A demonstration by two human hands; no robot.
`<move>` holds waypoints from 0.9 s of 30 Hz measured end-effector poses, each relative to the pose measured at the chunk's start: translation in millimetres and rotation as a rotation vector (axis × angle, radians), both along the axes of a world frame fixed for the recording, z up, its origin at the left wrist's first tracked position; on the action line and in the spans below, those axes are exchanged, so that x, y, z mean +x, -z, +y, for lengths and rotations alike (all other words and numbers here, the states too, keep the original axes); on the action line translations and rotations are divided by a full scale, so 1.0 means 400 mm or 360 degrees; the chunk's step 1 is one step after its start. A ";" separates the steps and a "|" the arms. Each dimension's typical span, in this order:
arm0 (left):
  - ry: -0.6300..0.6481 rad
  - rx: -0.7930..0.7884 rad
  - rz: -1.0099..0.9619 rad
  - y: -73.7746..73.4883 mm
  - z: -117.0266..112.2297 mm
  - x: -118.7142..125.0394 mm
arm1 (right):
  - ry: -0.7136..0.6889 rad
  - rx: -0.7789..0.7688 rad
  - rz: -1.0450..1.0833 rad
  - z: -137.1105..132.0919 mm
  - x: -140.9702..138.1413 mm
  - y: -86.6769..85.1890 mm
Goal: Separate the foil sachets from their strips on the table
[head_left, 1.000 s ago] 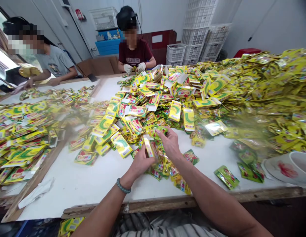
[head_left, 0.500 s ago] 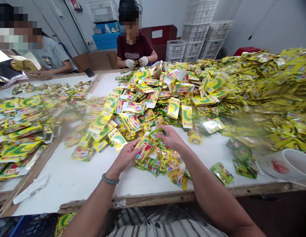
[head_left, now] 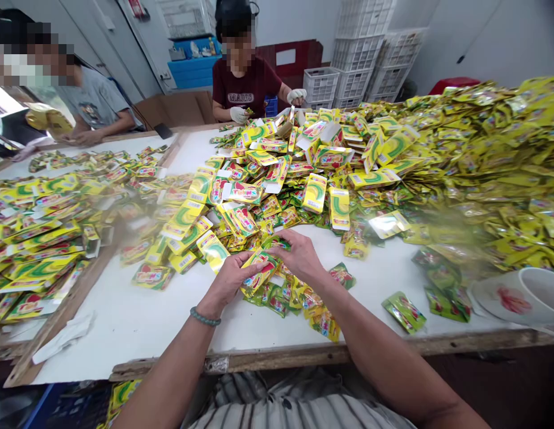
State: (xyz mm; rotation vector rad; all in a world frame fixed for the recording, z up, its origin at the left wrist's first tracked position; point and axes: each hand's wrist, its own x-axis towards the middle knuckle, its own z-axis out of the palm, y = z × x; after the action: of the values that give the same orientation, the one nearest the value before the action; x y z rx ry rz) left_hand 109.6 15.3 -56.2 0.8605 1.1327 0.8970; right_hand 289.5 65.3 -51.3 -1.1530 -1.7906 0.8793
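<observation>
My left hand [head_left: 228, 279] is closed around a small yellow and green printed box [head_left: 261, 273], its thumb lying across the front. My right hand [head_left: 300, 255] pinches a green sachet [head_left: 275, 242] at the upper end of that box. The sachet's lower edge meets the box's end; how much of it is inside I cannot tell. Beneath both hands lies a loose spread of yellow and green sachets [head_left: 309, 298] on the white table [head_left: 169, 333]. Just beyond are several similar boxes [head_left: 213, 251], some with white end flaps standing out.
A large heap of yellow packets [head_left: 491, 143] covers the right side. A white cup [head_left: 504, 301] with a red flower stands near the right edge. Filled-looking boxes [head_left: 39, 250] lie left of a wooden strip [head_left: 75, 298]. Two people [head_left: 241, 83] sit across the table.
My right hand has brought the green sachet down and left against the box's end. A sachet beside my right forearm has come into view. The co-worker opposite has spread their gloved hands apart.
</observation>
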 end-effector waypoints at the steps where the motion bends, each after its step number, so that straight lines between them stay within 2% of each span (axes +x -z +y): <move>1: -0.0039 -0.0010 -0.0013 -0.001 0.002 0.001 | -0.0003 -0.0020 -0.0012 -0.003 -0.002 -0.001; 5: -0.0133 0.0009 -0.0052 -0.004 0.006 0.003 | 0.0095 -0.0003 0.0022 -0.006 -0.001 -0.001; 8: -0.0157 0.0006 -0.0050 -0.002 0.005 0.002 | 0.0156 0.0052 -0.0096 -0.005 -0.002 0.003; 10: -0.0214 -0.0018 -0.0019 0.001 0.004 -0.001 | 0.0130 0.0013 -0.0149 -0.003 -0.002 0.005; 15: -0.0286 -0.0027 0.0009 -0.001 0.002 -0.009 | -0.0011 -0.0207 -0.0026 0.005 0.013 0.002; 21: -0.0242 -0.0031 -0.0017 -0.011 -0.003 -0.010 | 0.0049 -0.0166 -0.0255 -0.007 0.002 -0.008; 24: -0.0232 -0.0030 -0.0015 -0.009 0.000 -0.006 | -0.0059 -0.0197 -0.0232 -0.017 -0.006 -0.010; 27: -0.0341 -0.0027 -0.0008 -0.006 0.006 -0.003 | -0.0316 -0.0310 -0.0046 -0.023 -0.008 -0.015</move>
State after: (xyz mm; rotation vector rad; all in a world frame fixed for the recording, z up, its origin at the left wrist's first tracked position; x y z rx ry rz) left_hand 108.2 17.5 -53.8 0.7317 1.2426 1.0630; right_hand 286.3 56.2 -45.2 -1.1255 -1.8992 1.1809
